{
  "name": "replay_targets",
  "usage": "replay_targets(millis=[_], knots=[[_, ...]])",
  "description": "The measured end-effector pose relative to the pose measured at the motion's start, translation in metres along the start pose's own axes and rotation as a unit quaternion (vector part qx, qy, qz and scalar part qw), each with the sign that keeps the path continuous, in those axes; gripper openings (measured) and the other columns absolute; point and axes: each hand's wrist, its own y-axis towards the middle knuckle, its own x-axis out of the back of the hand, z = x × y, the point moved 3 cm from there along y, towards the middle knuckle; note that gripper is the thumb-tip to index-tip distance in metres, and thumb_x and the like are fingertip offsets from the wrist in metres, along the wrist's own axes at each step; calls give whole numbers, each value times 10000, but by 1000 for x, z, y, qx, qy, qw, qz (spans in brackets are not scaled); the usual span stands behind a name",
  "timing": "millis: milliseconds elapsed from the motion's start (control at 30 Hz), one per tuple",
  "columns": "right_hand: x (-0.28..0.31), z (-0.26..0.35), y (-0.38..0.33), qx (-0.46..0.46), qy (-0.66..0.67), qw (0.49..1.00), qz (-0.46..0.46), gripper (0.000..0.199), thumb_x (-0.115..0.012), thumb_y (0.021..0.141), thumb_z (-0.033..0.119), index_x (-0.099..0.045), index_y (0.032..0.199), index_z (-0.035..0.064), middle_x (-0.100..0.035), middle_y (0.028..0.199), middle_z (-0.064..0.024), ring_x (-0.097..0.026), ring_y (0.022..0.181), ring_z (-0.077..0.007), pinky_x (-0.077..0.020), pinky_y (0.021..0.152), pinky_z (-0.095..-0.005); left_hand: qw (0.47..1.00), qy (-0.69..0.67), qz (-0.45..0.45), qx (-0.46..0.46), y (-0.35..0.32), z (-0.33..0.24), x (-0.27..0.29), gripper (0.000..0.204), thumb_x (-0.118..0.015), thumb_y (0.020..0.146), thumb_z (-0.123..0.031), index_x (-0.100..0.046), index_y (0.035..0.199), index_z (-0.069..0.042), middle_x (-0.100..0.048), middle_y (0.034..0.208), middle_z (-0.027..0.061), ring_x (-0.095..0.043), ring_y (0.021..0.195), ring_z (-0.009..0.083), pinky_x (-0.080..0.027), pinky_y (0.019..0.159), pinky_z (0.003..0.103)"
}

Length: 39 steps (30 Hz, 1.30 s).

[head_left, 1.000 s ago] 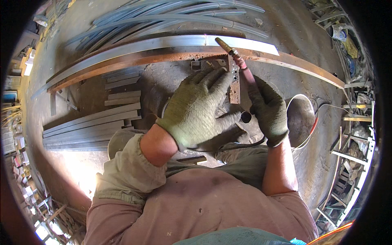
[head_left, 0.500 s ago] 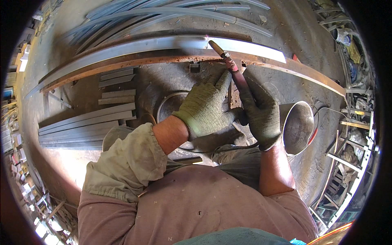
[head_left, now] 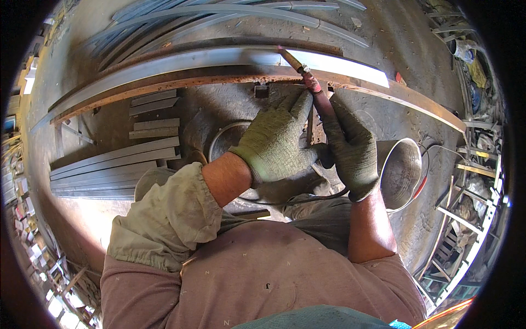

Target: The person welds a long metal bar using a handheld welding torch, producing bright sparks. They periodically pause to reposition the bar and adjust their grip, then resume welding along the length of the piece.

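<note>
My right hand (head_left: 353, 156), in a grey-green work glove, is closed around a welding torch (head_left: 311, 82) with a reddish neck and a worn copper-coloured nozzle. Against the torch's neck and handle rests my gloved left hand (head_left: 278, 140), thumb toward the right hand; some of its fingertips are hidden. The nozzle points away from me, its tip over a shiny flat metal bar (head_left: 164, 63), where a faint seam line crosses the bar. This bar lies along a rusty steel beam (head_left: 203, 77). A dark cable (head_left: 334, 195) runs below my right hand.
A metal bucket (head_left: 402, 172) lies tipped right of my right hand. Cut metal strips (head_left: 115, 167) are stacked on the floor to the left. Long curved metal bars (head_left: 219, 13) lie beyond the beam. A frame rack (head_left: 466, 219) stands at the far right.
The torch's nozzle tip has shifted slightly farther away, toward the bar's far edge. Both hands keep nearly the same hold, and the view has shifted a little.
</note>
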Motion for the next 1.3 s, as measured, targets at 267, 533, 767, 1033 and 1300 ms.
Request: replay_targets(millis=[267, 533, 767, 1033, 1300], knots=[[1, 4, 1, -33, 11, 999, 15, 428, -757, 1174, 321, -771, 1504, 50, -849, 1132, -50, -690, 985, -39, -592, 849, -264, 999, 26, -24, -41, 0, 6, -2, 1028, -928, 922, -430, -425, 1691, 31, -615, 1560, 332, -634, 1403, 536, -507, 1202, 574], [-1, 1, 0, -24, 39, 999, 10, 433, -761, 1173, 318, -769, 1505, 40, -834, 1129, -21, -684, 982, -42, -586, 839, -255, 999, 31, -10, -25, 1, 5, -1, 1019, -924, 922, -423, -425, 1687, 30, -608, 1557, 330, -647, 1381, 528, -531, 1170, 573], [1, 0, 1, -33, 8, 999, 9, 408, -752, 1177, 293, -772, 1496, 39, -836, 1140, -34, -691, 982, -54, -588, 843, -260, 1000, 7, 0, -18, 3, 1, 3, 1013, -914, 928, -417, -414, 1689, 26, -611, 1546, 331, -658, 1360, 524, -540, 1152, 580], [35, 0, -14, 54, 122, 989, -64, 450, -751, 1155, 303, -738, 1500, 14, -811, 1073, -71, -718, 879, -133, -593, 767, -310, 997, 0, -36, -71, 2, -16, 12, 1035, -903, 932, -438, -420, 1686, 80, -548, 1637, 353, -578, 1479, 530, -462, 1269, 572], [65, -1, -22, 26, 126, 990, -60, 462, -775, 1130, 246, -715, 1523, 11, -739, 1065, -49, -667, 816, -138, -540, 684, -307, 996, -24, -48, -72, -5, -20, 4, 1039, -968, 894, -352, -448, 1701, 43, -555, 1653, 316, -582, 1492, 521, -483, 1258, 573]])
